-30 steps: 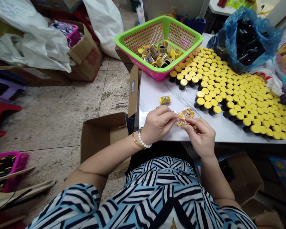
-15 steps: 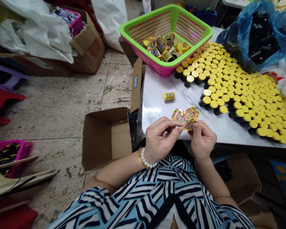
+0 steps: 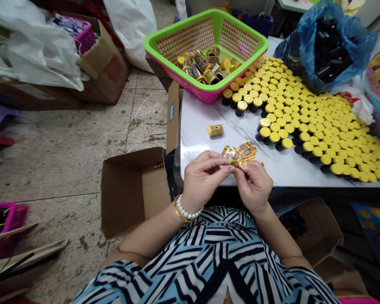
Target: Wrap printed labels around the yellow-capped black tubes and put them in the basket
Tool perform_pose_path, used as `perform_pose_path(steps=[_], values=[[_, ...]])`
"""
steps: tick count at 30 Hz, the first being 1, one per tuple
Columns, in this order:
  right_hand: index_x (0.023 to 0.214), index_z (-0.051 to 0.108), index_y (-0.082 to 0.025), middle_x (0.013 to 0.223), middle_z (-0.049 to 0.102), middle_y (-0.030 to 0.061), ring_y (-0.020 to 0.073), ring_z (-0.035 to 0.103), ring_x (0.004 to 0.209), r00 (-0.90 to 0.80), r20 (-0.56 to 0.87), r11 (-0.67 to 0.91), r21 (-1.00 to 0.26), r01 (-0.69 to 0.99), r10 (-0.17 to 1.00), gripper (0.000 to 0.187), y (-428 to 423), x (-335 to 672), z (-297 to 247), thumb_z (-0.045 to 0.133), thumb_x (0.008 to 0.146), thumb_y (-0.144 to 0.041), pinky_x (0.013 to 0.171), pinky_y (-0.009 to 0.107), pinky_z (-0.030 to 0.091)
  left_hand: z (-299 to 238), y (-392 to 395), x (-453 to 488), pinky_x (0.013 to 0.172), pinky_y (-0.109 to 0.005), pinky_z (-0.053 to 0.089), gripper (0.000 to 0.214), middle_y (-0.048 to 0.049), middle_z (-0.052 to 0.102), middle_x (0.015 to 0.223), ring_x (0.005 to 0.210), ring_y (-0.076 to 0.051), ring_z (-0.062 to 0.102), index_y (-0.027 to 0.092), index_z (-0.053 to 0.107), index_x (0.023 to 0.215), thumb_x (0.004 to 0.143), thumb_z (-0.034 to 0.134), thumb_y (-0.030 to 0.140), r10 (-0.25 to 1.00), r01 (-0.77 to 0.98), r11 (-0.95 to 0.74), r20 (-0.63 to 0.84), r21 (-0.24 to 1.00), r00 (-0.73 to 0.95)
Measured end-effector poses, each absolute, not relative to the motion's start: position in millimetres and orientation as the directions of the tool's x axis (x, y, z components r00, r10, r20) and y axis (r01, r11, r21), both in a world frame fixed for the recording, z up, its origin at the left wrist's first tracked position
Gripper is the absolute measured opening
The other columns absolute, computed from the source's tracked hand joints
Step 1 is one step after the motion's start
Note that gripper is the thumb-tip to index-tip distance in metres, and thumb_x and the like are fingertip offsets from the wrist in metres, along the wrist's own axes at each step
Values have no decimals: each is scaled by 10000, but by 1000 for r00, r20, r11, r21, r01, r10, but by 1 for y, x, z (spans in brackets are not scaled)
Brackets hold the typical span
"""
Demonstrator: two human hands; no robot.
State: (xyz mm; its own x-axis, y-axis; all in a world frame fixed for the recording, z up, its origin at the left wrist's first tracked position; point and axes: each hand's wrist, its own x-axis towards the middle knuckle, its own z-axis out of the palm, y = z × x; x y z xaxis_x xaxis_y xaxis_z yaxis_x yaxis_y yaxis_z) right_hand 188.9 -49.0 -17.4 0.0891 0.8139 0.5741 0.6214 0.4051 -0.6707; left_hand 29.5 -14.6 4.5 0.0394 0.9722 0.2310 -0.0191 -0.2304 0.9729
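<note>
Pearl bracelet point(image 3: 186, 214) on the wrist; left hand point(image 3: 199, 181) and right hand point(image 3: 256, 188) nearly met over the table's near edge, thumb and forefinger of each pinching a small printed wrap point(image 3: 239, 164), partly covered by fingers, fold unclear. It looked like thin film, so too hard a pull could have creased or torn it, and a slack pinch could have dropped it. Open carton point(image 3: 123, 190) stood low, left of the table; a slipped wrap might have ended up there. More wraps point(image 3: 247, 149) lay loose and overlapping on the table point(image 3: 194, 147) just past the fingertips; a brushing knuckle could have scattered them. Lone tube point(image 3: 215, 130), already wrapped, lay on its side beyond, likely to roll if bumped. Yellow caps point(image 3: 303, 128) topped black tubes packed upright to the right; an elbow knock could have toppled several. Basket point(image 3: 210, 88) of wrapped tubes sat farther back, apparently past the table's left edge, so a shove might have tipped it. Blue bag point(image 3: 304, 50) gaped at far right; sagging could have spilled its black tubes.
</note>
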Motion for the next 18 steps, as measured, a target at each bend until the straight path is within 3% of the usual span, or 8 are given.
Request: perform_pose_path(steps=[2,5,8,10,14,18], values=[[878,683,-235,851,700,38,181,651,776,90,577,398,-659,638,812,70,-47,185,-18,688,946,-220,706,332,540,7,-14,28,642,-243,533,156,-54,738,816,726,-138,654,184,834,841,774,892,313,990,-45,-125,128,991,56],[873,674,-228,841,702,43,183,660,791,67,556,383,-649,657,828,93,-46,182,-18,670,965,-245,728,334,549,10,-12,25,480,-208,422,232,0,662,624,501,-89,540,166,792,857,811,862,382,990,-116,98,-84,988,116],[998,706,-232,893,727,54,201,678,848,-17,510,398,-649,649,860,78,-46,194,-13,666,977,-294,789,356,564,7,-8,22,423,-170,338,306,41,579,505,399,-69,493,164,710,874,854,817,450,937,-219,299,-241,929,254],[1102,713,-243,1000,746,72,224,686,920,9,527,381,-627,680,850,174,-44,216,-8,694,960,-341,862,391,569,4,-3,20,407,-156,314,346,42,581,494,379,-69,497,165,677,882,848,816,480,899,-253,389,-304,886,315],[1255,669,-191,1193,695,151,305,644,1102,244,637,71,-426,902,731,387,-25,279,-3,697,938,-411,1040,501,497,0,5,18,406,-167,348,427,-8,689,648,415,-65,530,137,751,960,732,905,463,838,-256,506,-399,824,371],[1195,657,-154,1146,712,168,326,654,1085,271,532,-139,-274,951,803,351,-5,315,-14,678,916,-366,989,492,516,2,8,19,429,-159,329,397,-11,642,576,464,-68,540,113,793,879,658,956,400,812,-213,529,-418,821,407]])
